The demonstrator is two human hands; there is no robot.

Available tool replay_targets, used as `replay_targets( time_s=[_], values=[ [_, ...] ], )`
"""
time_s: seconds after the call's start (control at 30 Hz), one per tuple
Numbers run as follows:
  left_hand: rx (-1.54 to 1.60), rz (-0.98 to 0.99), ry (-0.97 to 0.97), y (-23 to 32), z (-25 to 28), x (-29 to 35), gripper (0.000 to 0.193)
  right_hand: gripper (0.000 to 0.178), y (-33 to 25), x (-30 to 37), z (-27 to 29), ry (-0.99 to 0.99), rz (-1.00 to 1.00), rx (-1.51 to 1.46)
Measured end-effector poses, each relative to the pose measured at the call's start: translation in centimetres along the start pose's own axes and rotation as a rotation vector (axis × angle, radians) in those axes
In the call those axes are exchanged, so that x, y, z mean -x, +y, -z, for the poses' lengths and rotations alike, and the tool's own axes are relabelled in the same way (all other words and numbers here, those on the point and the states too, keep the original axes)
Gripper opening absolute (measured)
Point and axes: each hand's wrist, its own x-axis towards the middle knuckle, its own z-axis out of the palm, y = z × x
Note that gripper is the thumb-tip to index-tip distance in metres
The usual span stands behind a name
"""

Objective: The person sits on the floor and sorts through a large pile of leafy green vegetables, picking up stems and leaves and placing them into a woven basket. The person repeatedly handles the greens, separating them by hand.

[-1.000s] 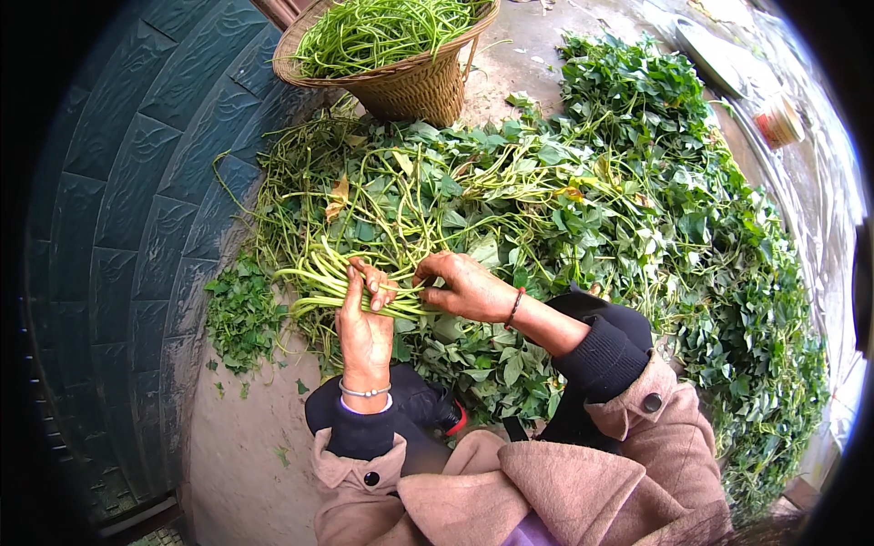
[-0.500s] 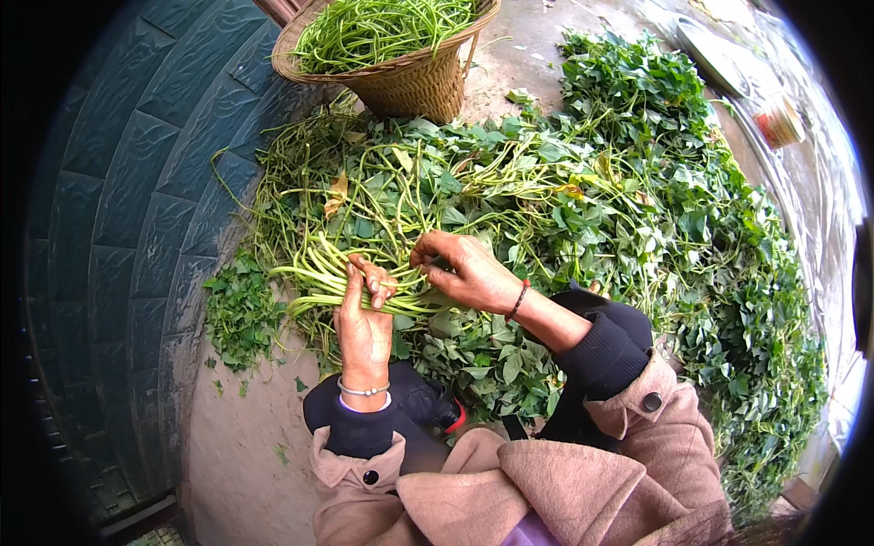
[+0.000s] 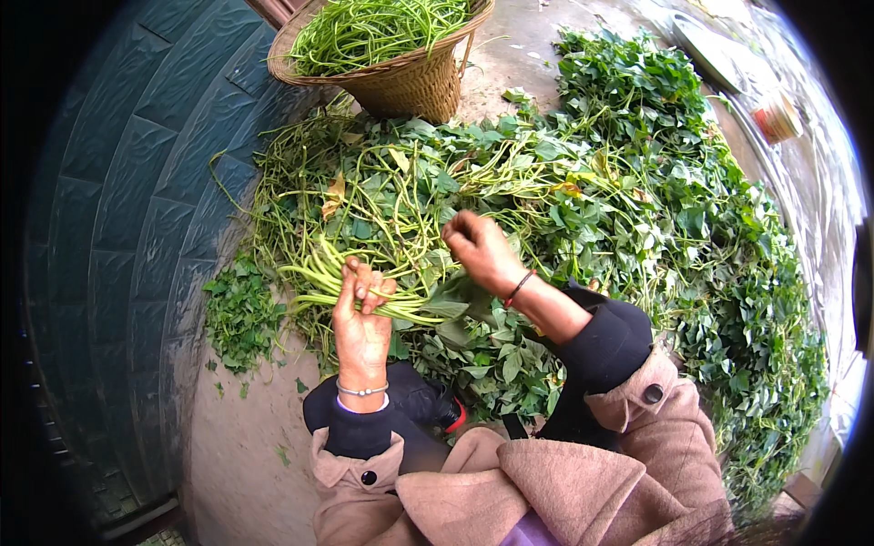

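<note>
A bunch of pale green leafy-vine stems [image 3: 320, 284] lies across the palm of my left hand [image 3: 362, 314], whose fingers are curled around it. The stems' other ends stick out to the right, where a broad dark green leaf [image 3: 448, 308] shows among them. Above and right of that leaf is my right hand [image 3: 482, 253], apart from the bunch, with its fingers bent inward and closed. Whatever is between those fingers is hidden. Under both hands spreads a large heap of green leafy vines [image 3: 528, 218], with a few yellowed leaves in it.
A wicker basket [image 3: 410, 86] full of green stems stands beyond the heap. A dark tiled wall [image 3: 127, 209] rises at left, with a small pile of loose leaves [image 3: 241, 314] near it. Plastic sheeting and a small tub [image 3: 777, 121] are at far right.
My right hand has moved off the stems, to the right and slightly up, with its fingers curling closed. My left hand keeps the bunch in nearly the same place.
</note>
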Motion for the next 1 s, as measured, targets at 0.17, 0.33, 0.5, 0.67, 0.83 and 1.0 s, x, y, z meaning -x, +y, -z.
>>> replay_targets(
  time_s=[0.17,0.33,0.5,0.67,0.83,1.0],
  values=[
    [-0.07,-0.073,0.087,0.9,0.1,-0.1,0.013,0.012,-3.4,0.8,1.5,-0.112,0.525,0.17],
    [-0.071,-0.06,0.069,0.7,-0.2,0.0,0.013,0.013,-3.6,2.8,-0.2,-0.351,0.706,0.399],
    [-0.057,-0.044,0.089,0.5,-0.3,0.1,0.011,0.012,-3.6,2.9,-0.3,-0.322,0.695,0.473],
    [-0.047,-0.073,0.109,0.3,0.0,0.0,0.011,0.014,-3.4,3.4,-0.9,-0.289,0.642,0.462],
    [-0.052,-0.051,0.172,0.1,-0.2,0.1,0.012,0.011,-3.6,3.1,-0.7,-0.189,0.612,0.478],
    [-0.025,0.037,0.081,-0.6,0.1,0.0,0.012,0.011,-2.7,2.7,-1.4,-0.141,0.3,0.107]
  ],
)
